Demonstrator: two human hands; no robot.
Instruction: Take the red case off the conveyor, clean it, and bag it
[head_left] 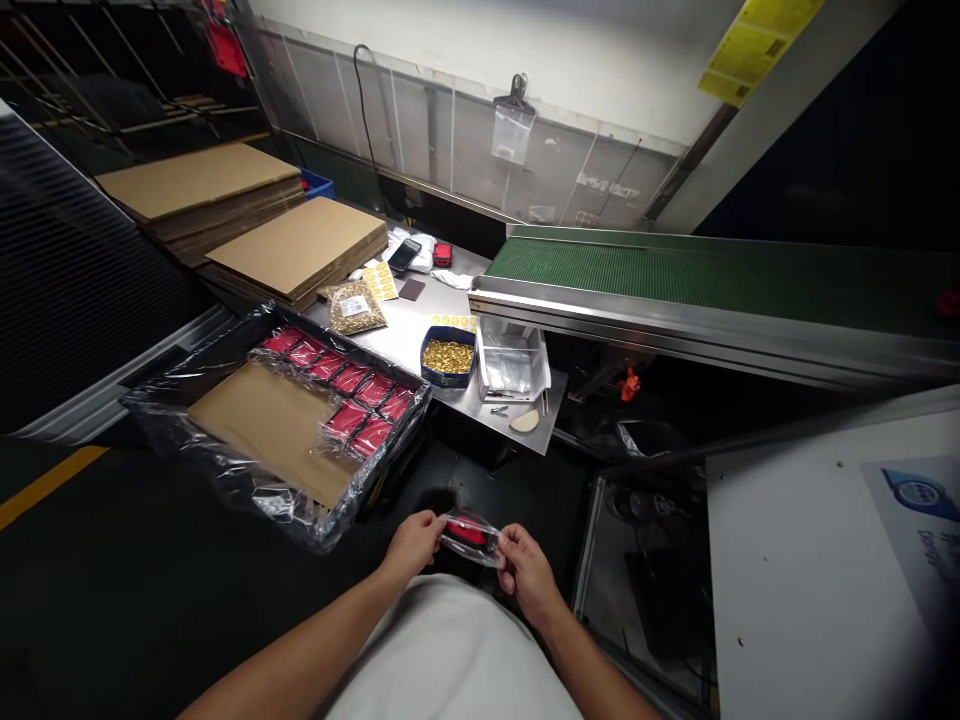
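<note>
Both hands hold one small clear plastic bag with a red item inside [471, 534], low in the middle of the view above my lap. My left hand [411, 545] pinches its left end and my right hand [526, 570] pinches its right end, fingers closed on the film. Ahead on the left sits a plastic-lined black box [225, 470] with a brown cardboard sheet [274, 425] in it and rows of several bagged red items [341, 385] along its far side.
A steel table [409, 335] carries a blue bin of small brass parts [448, 358], a clear tray of empty bags [513, 362], a bag of brass parts [354, 306], yellow label sheets and a phone. Flat cardboard stacks [300, 245] lie behind. A green conveyor [712, 275] runs right; a white surface [825, 560] is at lower right.
</note>
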